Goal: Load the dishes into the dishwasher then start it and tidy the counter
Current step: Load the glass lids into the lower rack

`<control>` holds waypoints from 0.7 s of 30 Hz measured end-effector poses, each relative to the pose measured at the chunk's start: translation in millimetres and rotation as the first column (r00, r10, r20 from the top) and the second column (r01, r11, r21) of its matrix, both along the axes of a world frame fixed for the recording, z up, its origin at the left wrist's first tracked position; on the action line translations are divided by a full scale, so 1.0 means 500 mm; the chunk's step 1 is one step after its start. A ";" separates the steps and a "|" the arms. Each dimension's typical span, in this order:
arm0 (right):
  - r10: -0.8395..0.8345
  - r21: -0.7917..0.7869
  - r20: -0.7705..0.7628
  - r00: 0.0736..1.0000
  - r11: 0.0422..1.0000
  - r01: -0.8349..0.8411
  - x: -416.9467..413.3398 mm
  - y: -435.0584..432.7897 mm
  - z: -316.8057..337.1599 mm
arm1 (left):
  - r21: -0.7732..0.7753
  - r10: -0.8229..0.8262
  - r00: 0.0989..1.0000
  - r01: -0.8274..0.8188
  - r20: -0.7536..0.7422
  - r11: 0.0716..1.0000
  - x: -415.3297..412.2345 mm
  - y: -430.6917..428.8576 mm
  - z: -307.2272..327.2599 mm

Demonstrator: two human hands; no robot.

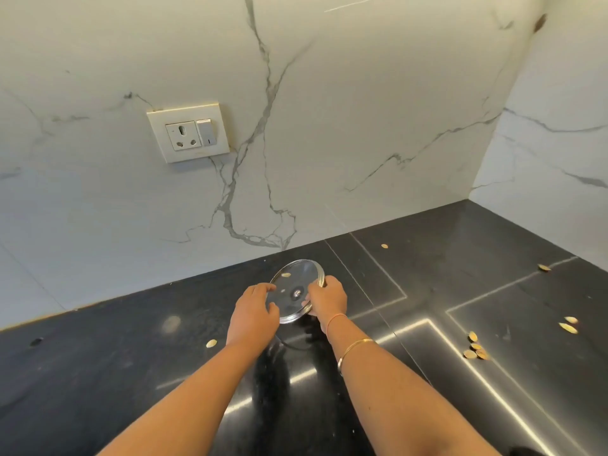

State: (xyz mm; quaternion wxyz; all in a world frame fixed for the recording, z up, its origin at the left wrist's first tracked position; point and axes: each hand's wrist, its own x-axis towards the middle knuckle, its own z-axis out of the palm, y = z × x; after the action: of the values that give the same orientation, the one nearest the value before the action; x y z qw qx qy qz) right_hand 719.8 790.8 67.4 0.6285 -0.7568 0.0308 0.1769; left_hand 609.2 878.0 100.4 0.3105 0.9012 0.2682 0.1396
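Observation:
A round steel lid [293, 284], shown from its underside with a rivet at its centre, is tilted up off the black counter [138, 350] near the marble wall. My right hand [329, 299] grips its right rim with curled fingers. My left hand [253, 311] touches the left rim with fingers spread and slightly bent. One small peel scrap lies on the lid's upper left part.
Yellowish peel scraps lie scattered on the counter: a cluster [475, 348] at the right, two scraps [569, 324] further right, one scrap [211, 343] left of my left arm. A wall socket with a switch [188, 134] is on the marble backsplash. The walls meet in a corner at the right.

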 end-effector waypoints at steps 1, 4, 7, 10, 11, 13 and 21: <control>-0.050 -0.019 0.028 0.998 0.999 0.050 -0.034 -0.036 0.021 | 0.002 -0.047 0.999 0.047 0.009 0.999 -0.026 -0.020 0.013; -0.165 -0.048 0.124 0.978 0.984 0.172 -0.085 -0.105 0.062 | -0.016 -0.116 0.993 0.116 0.011 0.993 -0.060 -0.059 0.037; -0.233 -0.105 0.230 0.945 0.959 0.262 -0.151 -0.198 0.101 | -0.048 -0.192 0.981 0.194 0.042 0.980 -0.103 -0.120 0.048; -0.367 -0.134 0.336 0.867 0.893 0.430 -0.276 -0.307 0.125 | -0.100 -0.335 0.941 0.337 0.040 0.936 -0.179 -0.202 0.039; -0.357 -0.151 0.372 0.857 0.887 0.436 -0.279 -0.313 0.134 | -0.110 -0.338 0.940 0.341 0.047 0.934 -0.175 -0.209 0.033; -0.455 -0.185 0.407 0.792 0.808 0.559 -0.402 -0.395 0.122 | -0.162 -0.439 0.897 0.443 0.058 0.882 -0.251 -0.286 0.015; -0.698 -0.196 0.487 0.525 0.499 0.844 -0.758 -0.617 0.104 | -0.246 -0.685 0.728 0.667 0.013 0.704 -0.497 -0.511 -0.067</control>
State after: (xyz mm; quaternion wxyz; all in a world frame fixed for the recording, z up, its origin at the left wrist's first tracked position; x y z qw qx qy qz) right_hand 341.0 482.4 119.5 0.4602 -0.7901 0.2976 -0.2745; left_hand 360.5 622.6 67.0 0.4328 0.8984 -0.0543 -0.0522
